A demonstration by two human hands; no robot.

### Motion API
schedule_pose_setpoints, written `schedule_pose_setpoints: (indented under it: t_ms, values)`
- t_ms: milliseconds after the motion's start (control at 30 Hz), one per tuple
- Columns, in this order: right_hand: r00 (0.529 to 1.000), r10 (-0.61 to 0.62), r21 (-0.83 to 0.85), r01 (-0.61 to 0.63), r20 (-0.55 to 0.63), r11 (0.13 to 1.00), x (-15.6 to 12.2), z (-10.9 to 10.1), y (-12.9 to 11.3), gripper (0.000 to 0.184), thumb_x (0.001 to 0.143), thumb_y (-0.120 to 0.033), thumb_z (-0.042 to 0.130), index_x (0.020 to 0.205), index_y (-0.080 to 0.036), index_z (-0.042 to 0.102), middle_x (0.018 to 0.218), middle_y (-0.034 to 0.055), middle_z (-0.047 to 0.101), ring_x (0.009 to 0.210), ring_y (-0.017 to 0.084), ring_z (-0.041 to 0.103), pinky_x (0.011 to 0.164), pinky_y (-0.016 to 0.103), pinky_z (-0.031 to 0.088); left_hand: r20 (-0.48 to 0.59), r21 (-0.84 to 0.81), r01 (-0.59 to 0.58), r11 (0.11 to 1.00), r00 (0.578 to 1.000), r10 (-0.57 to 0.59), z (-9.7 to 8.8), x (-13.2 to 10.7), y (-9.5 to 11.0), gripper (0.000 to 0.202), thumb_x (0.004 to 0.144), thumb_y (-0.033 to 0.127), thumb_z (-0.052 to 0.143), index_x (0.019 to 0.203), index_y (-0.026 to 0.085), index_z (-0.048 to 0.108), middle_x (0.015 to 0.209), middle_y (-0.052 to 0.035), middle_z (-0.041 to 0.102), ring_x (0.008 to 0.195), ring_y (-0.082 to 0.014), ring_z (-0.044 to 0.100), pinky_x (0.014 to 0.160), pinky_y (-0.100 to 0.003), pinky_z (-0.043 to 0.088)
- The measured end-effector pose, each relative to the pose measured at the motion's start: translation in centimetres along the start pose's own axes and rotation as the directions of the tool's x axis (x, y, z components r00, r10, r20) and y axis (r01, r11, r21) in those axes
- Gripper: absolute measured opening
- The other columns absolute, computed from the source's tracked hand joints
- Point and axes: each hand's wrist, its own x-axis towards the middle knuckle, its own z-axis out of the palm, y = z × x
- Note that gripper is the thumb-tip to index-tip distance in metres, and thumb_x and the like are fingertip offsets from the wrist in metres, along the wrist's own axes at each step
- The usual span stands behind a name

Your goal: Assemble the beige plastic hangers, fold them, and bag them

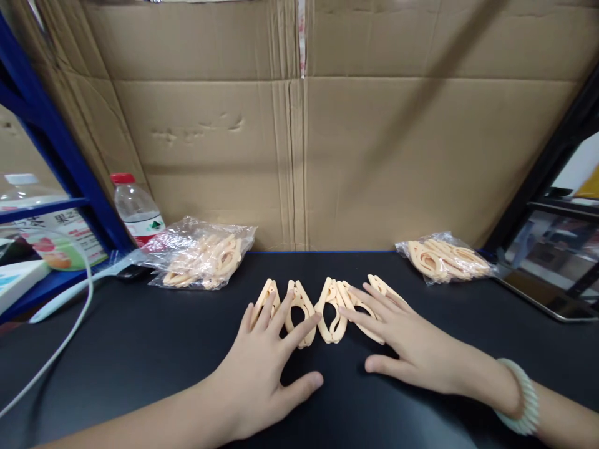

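Several large beige plastic clothes pegs (329, 312) lie side by side in a row across the black tabletop (346, 399). My left hand (262, 362) is open, its fingers spread over the pegs at the left end and its thumb stretched out over the table. One peg (299, 312) shows partly between those fingers. At the right end my right hand (407, 337) is also open, with its fingers resting across a peg (360, 305) and partly hiding another peg (386, 290). A pale green bracelet (523, 399) circles the right wrist.
Clear plastic bags of beige pegs lie at the back left (206, 255) and back right (447, 257). A red-capped bottle (138, 209), a pale-handled tool (79, 290) and a white cable (88, 293) are at left. Cardboard (210, 137) walls the back; a glossy panel (552, 268) leans right.
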Motion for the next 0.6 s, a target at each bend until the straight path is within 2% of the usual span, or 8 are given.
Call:
schedule_pose_setpoints:
  t_ms: [100,167,267,433,600]
  values:
    - [1.0,-0.005,-0.008,0.005,-0.003,1.0,0.1,1.1,-0.6,0.064,0.094,-0.061,0.044,0.151,-0.039,0.023,0.16,0.008,0.013,0.144,0.042,0.009,0.108,0.072,0.011,0.041,0.001,-0.009,1.0,0.999,0.009,0.3,-0.1,0.1,0.07,0.081,0.06,0.06,0.145,0.043,0.036,0.159,-0.0098,0.023,0.141,-0.0477,0.022,0.104,-0.073,0.021]
    - [1.0,0.012,-0.007,-0.012,-0.013,1.0,0.2,1.4,-0.5,0.063,0.094,-0.06,0.044,0.15,-0.04,0.024,0.16,0.0084,0.012,0.144,0.042,0.01,0.107,0.073,0.013,0.065,-0.021,-0.031,0.999,0.997,0.032,0.3,0.2,-0.2,0.069,0.082,0.062,0.057,0.145,0.043,0.035,0.16,-0.0104,0.02,0.141,-0.0492,0.018,0.103,-0.075,0.019]
    - [0.999,0.028,-0.01,-0.028,-0.031,1.0,0.7,1.7,0.2,0.062,0.095,-0.06,0.044,0.15,-0.041,0.024,0.16,0.0081,0.012,0.143,0.042,0.014,0.107,0.073,0.016,0.156,-0.081,-0.068,0.994,0.984,0.08,0.3,1.2,-1.1,0.069,0.086,0.067,0.048,0.147,0.043,0.029,0.16,-0.0136,0.015,0.142,-0.0506,0.012,0.1,-0.079,0.016]
    - [0.992,0.057,-0.079,-0.067,-0.116,0.995,3.8,2.1,2.3,0.058,0.096,-0.06,0.04,0.148,-0.038,0.031,0.159,0.0087,0.02,0.142,0.04,0.023,0.109,0.068,0.018,0.221,-0.076,-0.026,0.997,0.974,0.042,0.6,4.8,-3.0,0.068,0.088,0.068,0.044,0.148,0.042,0.028,0.161,-0.0122,0.003,0.142,-0.0504,0.002,0.101,-0.079,0.011]
    - [0.983,0.126,-0.137,-0.145,-0.137,0.98,7.2,2.0,4.3,0.059,0.096,-0.062,0.035,0.148,-0.036,0.033,0.158,0.0108,0.023,0.139,0.041,0.029,0.108,0.068,0.021,0.257,-0.05,-0.008,0.999,0.966,0.021,1.1,8.7,-4.6,0.069,0.088,0.072,0.038,0.148,0.041,0.027,0.161,-0.0129,0.006,0.143,-0.0487,0.004,0.103,-0.077,0.009]
